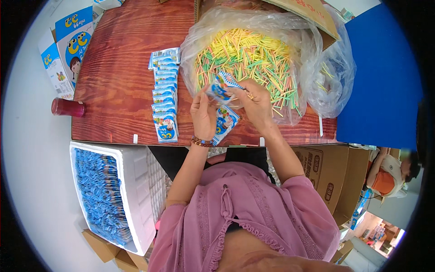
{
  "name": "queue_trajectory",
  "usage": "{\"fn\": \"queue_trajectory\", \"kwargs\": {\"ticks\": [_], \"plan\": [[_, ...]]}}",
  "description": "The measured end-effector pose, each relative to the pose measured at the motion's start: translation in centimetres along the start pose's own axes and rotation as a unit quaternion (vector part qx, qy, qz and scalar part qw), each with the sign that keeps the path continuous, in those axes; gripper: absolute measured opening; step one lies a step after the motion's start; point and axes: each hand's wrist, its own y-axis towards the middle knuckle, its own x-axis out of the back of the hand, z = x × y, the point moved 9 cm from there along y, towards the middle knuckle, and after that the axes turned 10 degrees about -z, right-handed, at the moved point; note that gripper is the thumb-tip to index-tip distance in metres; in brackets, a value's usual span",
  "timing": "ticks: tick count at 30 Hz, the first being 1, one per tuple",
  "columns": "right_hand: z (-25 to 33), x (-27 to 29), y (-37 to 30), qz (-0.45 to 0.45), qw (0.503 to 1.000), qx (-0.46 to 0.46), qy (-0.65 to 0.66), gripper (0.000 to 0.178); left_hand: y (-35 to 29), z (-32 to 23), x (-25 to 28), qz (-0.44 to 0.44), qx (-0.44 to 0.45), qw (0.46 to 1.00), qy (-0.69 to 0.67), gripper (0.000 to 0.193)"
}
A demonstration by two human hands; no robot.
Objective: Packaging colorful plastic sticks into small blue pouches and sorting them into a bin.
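Between my two hands is a small blue-and-white packet (221, 87), held up over the near edge of the table. My left hand (203, 114), with a beaded bracelet at the wrist, pinches its left side. The fingers of my right hand (256, 103) are closed on its right side; a bit of yellow shows at the fingertips, too small to make out. Under the hands lies another such packet (226, 121), partly covered. Just beyond, yellow, green and pink thin sticks (249, 61) fill an open clear plastic bag (188, 38).
Overlapping packets (165, 97) form a column left of my hands. A red jar (69, 107) lies at the table's left edge, near printed boxes (74, 41). Below left, a white foam box (138, 199) holds many blue packets. A cardboard box (326, 177) stands right; a person (389, 174) is beyond.
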Motion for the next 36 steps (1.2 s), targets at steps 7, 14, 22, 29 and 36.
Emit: {"fn": "queue_trajectory", "kwargs": {"ticks": [7,14,22,29,36], "plan": [[1.0,0.2,-0.3,0.016,0.947,0.245,-0.205,0.007,-0.9,-4.8,-0.2,-0.066,-0.165,0.961,0.212,0.036],[2.8,-2.1,0.7,0.164,0.982,0.026,0.089,0.013,-2.4,-5.9,-3.3,0.055,-0.132,0.949,0.281,0.045],[2.1,-7.1,-1.8,0.218,0.974,0.015,0.053,0.014,-4.8,-9.5,2.0,-0.068,-0.169,0.873,0.452,0.006],[2.0,-13.5,-6.1,0.298,0.951,-0.036,0.075,0.013,-9.5,-12.8,6.7,-0.162,-0.203,0.884,0.388,0.01],[-0.5,-18.9,-6.1,0.282,0.957,-0.061,0.023,0.021,-10.2,-15.5,6.8,-0.169,-0.356,0.597,0.699,0.053]]}}
